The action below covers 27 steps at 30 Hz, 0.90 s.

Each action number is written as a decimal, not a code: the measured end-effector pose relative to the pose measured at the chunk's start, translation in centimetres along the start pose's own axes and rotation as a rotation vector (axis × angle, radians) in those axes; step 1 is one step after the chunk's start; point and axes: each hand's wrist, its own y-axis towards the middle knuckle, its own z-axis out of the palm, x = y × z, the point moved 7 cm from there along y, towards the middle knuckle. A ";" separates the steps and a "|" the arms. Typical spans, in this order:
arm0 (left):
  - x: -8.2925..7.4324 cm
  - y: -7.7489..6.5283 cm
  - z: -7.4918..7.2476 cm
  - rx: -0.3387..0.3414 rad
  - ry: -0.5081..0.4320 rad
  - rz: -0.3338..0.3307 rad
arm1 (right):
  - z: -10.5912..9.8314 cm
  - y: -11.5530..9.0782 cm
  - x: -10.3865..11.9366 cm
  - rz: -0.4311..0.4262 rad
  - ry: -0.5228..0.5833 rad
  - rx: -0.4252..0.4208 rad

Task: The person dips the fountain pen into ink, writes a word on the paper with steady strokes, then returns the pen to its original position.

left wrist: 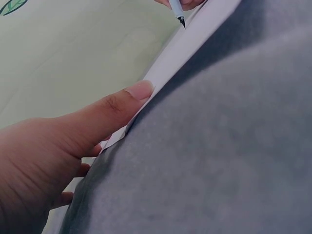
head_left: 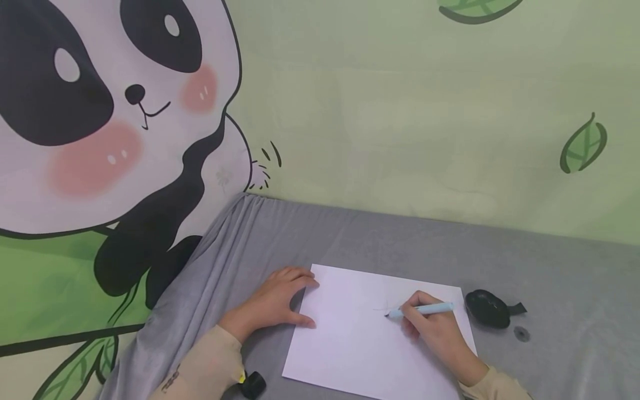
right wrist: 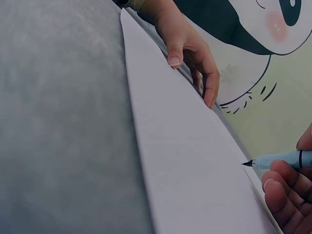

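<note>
A white sheet of paper lies on the grey cloth, with faint thin lines near its middle. My right hand pinches a light blue fountain pen between thumb and fingers. The pen's dark nib points left, right at the paper beside those lines. At the paper's left edge rests my left hand, thumb and fingers spread apart. The left wrist view shows its thumb lying on the paper's edge.
Right of the paper sit a black rounded object with a short strap and a small grey disc. Beside the left sleeve stands a black cylinder. Behind the cloth-covered table rises a wall with a panda picture.
</note>
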 end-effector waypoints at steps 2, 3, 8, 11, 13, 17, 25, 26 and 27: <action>0.0 0.0 0.0 0.004 0.000 -0.003 | 0.1 -0.1 0.1 -0.001 -0.002 0.005; 0.0 0.0 0.0 0.006 -0.001 -0.005 | 0.1 -0.1 0.1 0.000 -0.002 0.006; -0.1 0.0 0.0 0.009 -0.004 -0.010 | 0.2 -0.2 0.2 -0.005 -0.008 0.014; 0.0 0.0 0.0 0.010 -0.002 -0.011 | 0.3 -0.2 0.3 -0.019 -0.005 0.020; -0.1 0.0 0.0 0.010 -0.004 -0.012 | 0.3 -0.2 0.4 -0.030 -0.002 0.026; 0.0 0.1 0.1 0.010 -0.004 -0.010 | 0.4 -0.3 0.5 -0.046 0.000 0.040; 0.2 0.1 0.2 0.009 -0.002 -0.009 | 0.7 -0.4 0.7 -0.040 -0.009 0.072; 0.1 0.1 0.1 0.007 -0.003 -0.009 | 0.7 -0.4 0.7 -0.043 -0.008 0.078; 0.1 0.1 0.1 0.006 -0.002 -0.008 | 0.8 -0.4 0.7 -0.047 -0.003 0.085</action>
